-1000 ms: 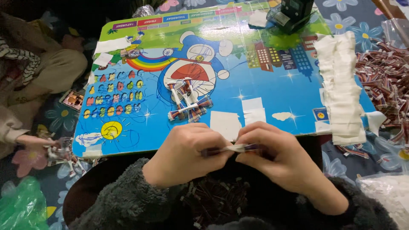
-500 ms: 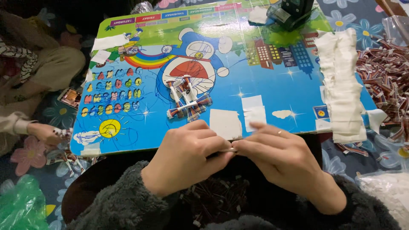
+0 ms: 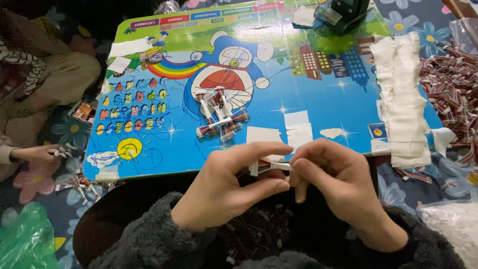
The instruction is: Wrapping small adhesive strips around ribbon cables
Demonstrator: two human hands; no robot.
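Note:
My left hand (image 3: 229,192) and my right hand (image 3: 336,187) meet just below the near edge of a bright blue cartoon board (image 3: 164,144). Both pinch a small bundle of coloured wires (image 3: 271,166) wrapped in white tape, held between thumbs and fingertips. My left index finger is stretched out over it. On the board, a few finished wire bundles (image 3: 219,117) bound with white tape lie by the cartoon figure. Two white tape pieces (image 3: 298,130) are stuck near the board's front edge. My lap holds a dark heap of loose wires (image 3: 254,234).
A strip of several white tape pieces (image 3: 402,99) covers the board's right side. A big pile of red and brown wires (image 3: 455,84) lies right of it. A black tape dispenser (image 3: 344,14) stands at the far edge. Another person's hand (image 3: 35,153) works at the left, by a green bag (image 3: 22,239).
My hands have shifted slightly and my left index finger has straightened out over the bundle. The white tape end now shows between my fingers. The other person's hand stayed at the left.

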